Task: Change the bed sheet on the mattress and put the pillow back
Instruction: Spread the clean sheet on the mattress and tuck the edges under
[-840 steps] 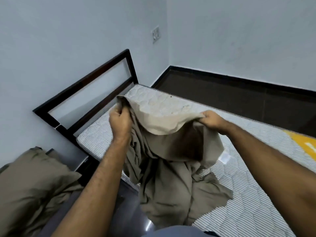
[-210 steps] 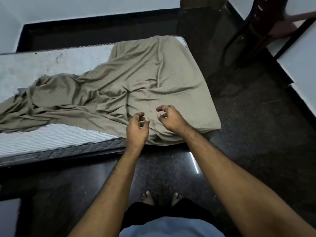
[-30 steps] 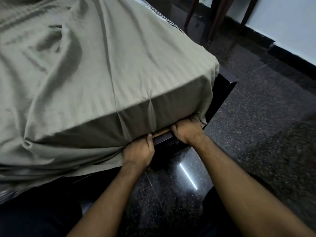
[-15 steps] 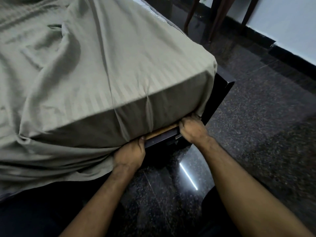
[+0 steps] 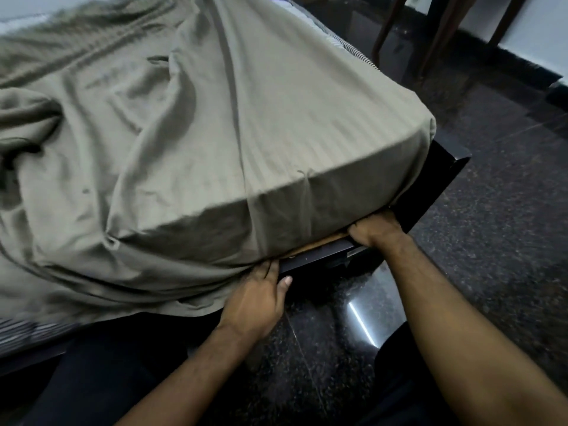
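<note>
A view from above looks down at the foot corner of a bed; an olive bed sheet [image 5: 233, 124] with faint woven stripes is draped over the mattress [image 5: 350, 46], whose striped edge shows only along the far side; the sheet lies wrinkled and bunched toward the left. The left hand [image 5: 256, 298] reaches under the hanging cloth at the mattress's lower edge, fingers hidden beneath it, thumb free. The right hand [image 5: 373, 230] is pushed under the corner, fingers out of sight, so its grip cannot be told. A black bed frame [image 5: 436, 176] juts out beneath; the dark speckled floor [image 5: 491, 241] gleams; wooden chair legs [image 5: 430, 35] stand beyond.
</note>
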Demonstrator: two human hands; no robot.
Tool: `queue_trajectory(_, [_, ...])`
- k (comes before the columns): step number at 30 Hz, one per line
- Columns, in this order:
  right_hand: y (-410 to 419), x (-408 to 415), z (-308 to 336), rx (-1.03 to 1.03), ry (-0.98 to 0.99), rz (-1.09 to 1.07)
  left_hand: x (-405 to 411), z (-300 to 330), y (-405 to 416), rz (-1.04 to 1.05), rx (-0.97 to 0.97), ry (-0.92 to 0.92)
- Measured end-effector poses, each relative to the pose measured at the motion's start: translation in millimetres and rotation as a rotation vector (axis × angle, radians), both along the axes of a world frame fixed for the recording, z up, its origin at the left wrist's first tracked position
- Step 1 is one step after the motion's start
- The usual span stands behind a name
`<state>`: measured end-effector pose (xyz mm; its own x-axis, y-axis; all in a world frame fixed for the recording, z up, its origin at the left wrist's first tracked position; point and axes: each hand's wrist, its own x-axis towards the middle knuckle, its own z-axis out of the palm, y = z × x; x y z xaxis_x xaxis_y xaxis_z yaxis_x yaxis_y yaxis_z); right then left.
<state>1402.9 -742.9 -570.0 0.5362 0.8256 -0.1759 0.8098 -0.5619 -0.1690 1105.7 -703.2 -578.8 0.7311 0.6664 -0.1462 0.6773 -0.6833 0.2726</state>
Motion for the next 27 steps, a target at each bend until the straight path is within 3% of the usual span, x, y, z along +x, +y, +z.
queue_trajectory(5, [-12, -16, 11, -0.266, -0.058, 0.082, 11, -4, 28, 0.143, 0.039, 0.077])
queue_trajectory(8, [-35, -34, 27, -0.323, -0.087, 0.169, 8, -2, 31, 0.009, 0.134, 0.191])
queue_trajectory(10, [-46, -58, 34, -0.235, -0.100, 0.204, 7, 3, 27, -0.014, 0.109, 0.194])
queue_trajectory(14, [-37, -94, 29, -0.002, -0.043, 0.227, 2, 0, 31, 0.161, -0.052, 0.137])
queue_trajectory(18, [-28, -78, 24, -0.012, -0.078, 0.196, -24, 2, 28, 0.234, -0.069, 0.139])
queue_trajectory(22, [-22, -69, 17, 0.049, -0.068, 0.142, -33, 15, 22, 0.182, -0.003, 0.159])
queue_trajectory(27, [-22, -71, 12, -0.058, -0.044, 0.150, -31, 43, -8, 0.071, 0.178, 0.246])
